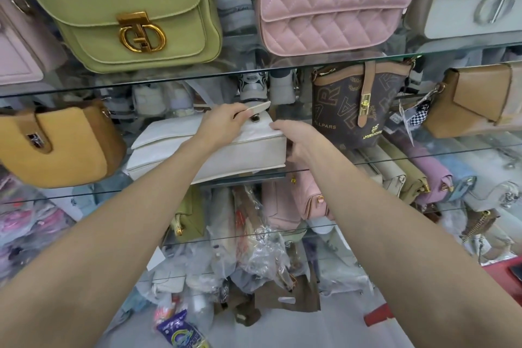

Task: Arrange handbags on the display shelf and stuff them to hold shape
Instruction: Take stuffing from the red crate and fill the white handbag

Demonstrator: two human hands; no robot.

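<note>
At front edge of glass shelf (367, 162): left hand (223, 121) pinching strap tab (258, 107) of flat cream leather handbag (175, 150); right hand (298, 138) gripping its corner.

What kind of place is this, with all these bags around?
Most likely a handbag shop. Glass display shelves carry a row of bags, such as a green handbag and a pink quilted handbag; one brown bag has a tag hanging beside it, and plastic-wrapped stock is piled underneath.

Four handbags sit on the top glass shelf (310, 65). Four more sit on the middle shelf (423, 154). Two hands reach in.
</note>
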